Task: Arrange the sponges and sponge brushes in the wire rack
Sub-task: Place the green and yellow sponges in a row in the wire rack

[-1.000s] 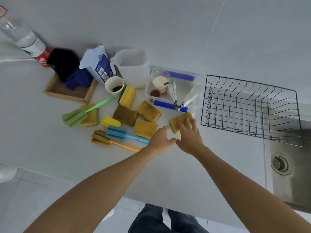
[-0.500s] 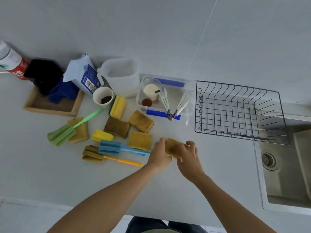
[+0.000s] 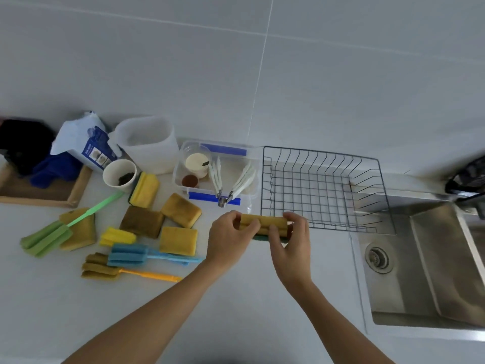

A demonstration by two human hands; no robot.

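Both hands pinch one yellow sponge (image 3: 263, 223), frame centre: left hand (image 3: 229, 239), right hand (image 3: 292, 240). Five sponges, three sponge brushes on desk (image 3: 249, 298) left. One wire rack (image 3: 322, 189) right.

Both hands hold one yellow sponge (image 3: 265, 224) above the counter (image 3: 236, 298), the left hand (image 3: 231, 239) pinching its left end and the right hand (image 3: 291, 240) gripping its right end, just in front of the wire rack (image 3: 324, 189). More sponges (image 3: 178, 240) and three sponge brushes (image 3: 136, 254) lie to the left. A steel sink (image 3: 425, 269) sits on the right.
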